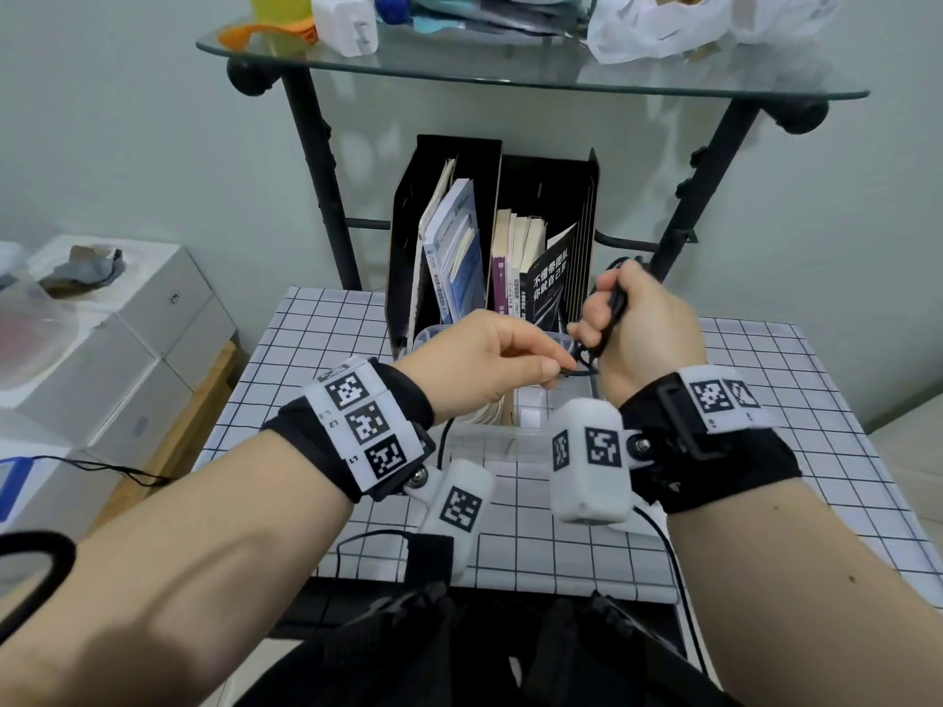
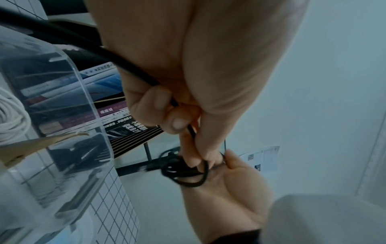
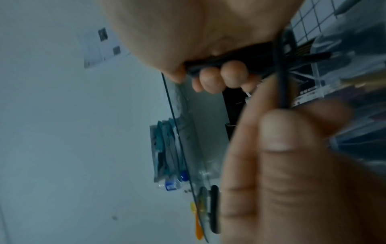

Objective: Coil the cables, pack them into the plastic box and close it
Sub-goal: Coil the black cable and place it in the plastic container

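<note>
Over the clear plastic box [image 1: 490,443] my right hand [image 1: 597,324] grips a bundle of coiled black cable [image 1: 615,303] in its curled fingers. My left hand [image 1: 553,372] pinches a loose strand of the same cable just beside the coil. In the left wrist view the left hand [image 2: 194,158] holds the strand against the loops of the black cable [image 2: 183,173] lying in the right hand's [image 2: 229,184] palm. The right wrist view shows the right fingers [image 3: 219,77] wrapped round the black cable [image 3: 229,64]. A coiled white cable [image 2: 12,118] lies inside the plastic box [image 2: 69,92].
The box stands on a small table with a grid cloth [image 1: 765,451]. A black file holder with books [image 1: 459,237] stands right behind it, under a cluttered glass shelf [image 1: 510,74]. White cartons [image 1: 127,324] sit to the left. Thin black wires [image 1: 102,469] trail from my wrist cameras.
</note>
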{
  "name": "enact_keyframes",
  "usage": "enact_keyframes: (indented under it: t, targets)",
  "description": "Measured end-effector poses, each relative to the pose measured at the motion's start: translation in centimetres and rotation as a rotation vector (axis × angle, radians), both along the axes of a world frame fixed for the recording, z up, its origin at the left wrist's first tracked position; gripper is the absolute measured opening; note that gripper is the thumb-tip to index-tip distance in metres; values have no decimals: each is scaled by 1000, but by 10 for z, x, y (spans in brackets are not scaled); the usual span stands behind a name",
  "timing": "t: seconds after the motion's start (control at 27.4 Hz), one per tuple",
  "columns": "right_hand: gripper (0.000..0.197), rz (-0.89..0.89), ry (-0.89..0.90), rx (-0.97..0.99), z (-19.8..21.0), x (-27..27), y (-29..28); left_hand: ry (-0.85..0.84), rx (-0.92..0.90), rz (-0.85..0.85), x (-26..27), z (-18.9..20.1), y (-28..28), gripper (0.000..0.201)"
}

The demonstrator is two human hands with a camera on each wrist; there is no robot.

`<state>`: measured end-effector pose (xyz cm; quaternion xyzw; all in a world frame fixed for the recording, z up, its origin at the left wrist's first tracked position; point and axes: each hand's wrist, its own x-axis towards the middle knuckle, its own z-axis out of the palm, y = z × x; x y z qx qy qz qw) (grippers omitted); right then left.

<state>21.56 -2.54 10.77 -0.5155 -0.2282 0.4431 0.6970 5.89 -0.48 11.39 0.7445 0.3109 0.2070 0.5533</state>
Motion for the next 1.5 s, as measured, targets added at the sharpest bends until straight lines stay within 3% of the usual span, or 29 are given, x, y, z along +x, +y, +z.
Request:
enact_keyframes:
  t: [0.15,0.33,0.55,0.73,0.91,1.31,1.5]
  targets:
    - [26,258,-387,-210,-9,-8,-2,-48,-22,19,3,6,2,14]
    - [56,483,-289,-278,-6,-14,-9,-48,-86,2,-2,12,7,13]
    - [68,643,-343,-300,0,-14,-13,-53,-32,82,-6,15,14,12]
    - [53,711,-153,-232,4,-13,-17,-91,-10,144,-7,16,20,11]
    - [39,670,41,-162,12,-12,-28,-139,-71,284,-19,5,35,4]
    - [36,580,371,74,10,-10,-19,-338,-429,233,-9,-11,20,39]
    - [41,498,361,101,4,-17,-16,-251,-217,156,-6,-14,17,18]
